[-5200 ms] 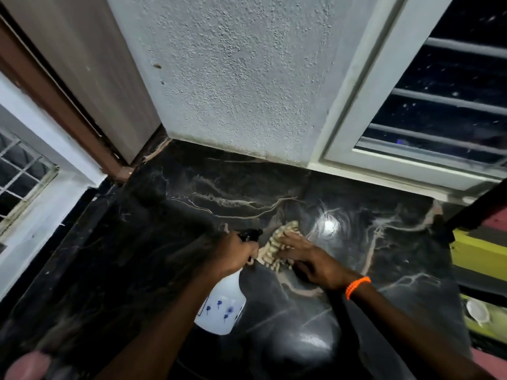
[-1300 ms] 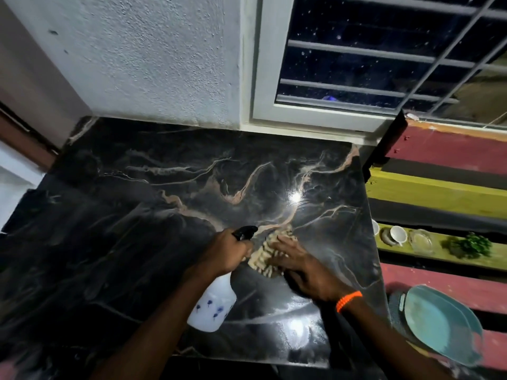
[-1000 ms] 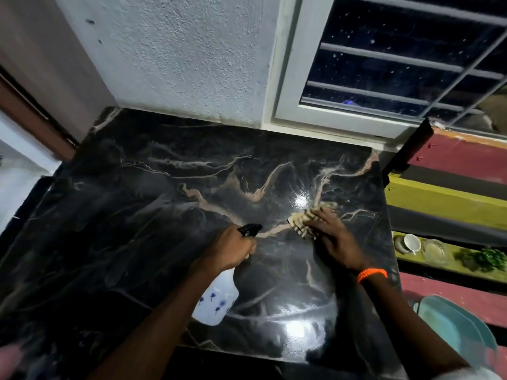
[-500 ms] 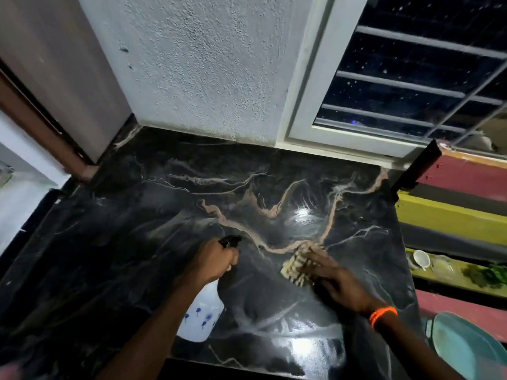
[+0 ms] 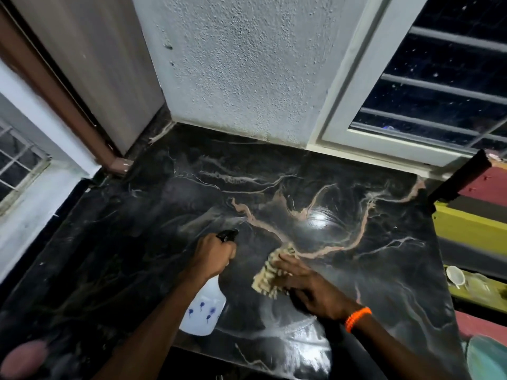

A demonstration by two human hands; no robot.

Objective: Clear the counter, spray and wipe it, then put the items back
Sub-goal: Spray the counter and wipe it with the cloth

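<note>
While my left hand (image 5: 212,256) grips the spray bottle (image 5: 204,308) by its neck over the front of the bench (image 5: 137,242), my right hand (image 5: 310,286) presses the tan cloth (image 5: 270,272) mid-bench, fingers spread flat: I'm wiping. Next, I judge, the cloth must sweep the far strip by the wall (image 5: 247,64).

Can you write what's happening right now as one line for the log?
phase: wipe | left hand: grips spray bottle | right hand: presses cloth on counter | surface: shiny streaks near front edge
</note>
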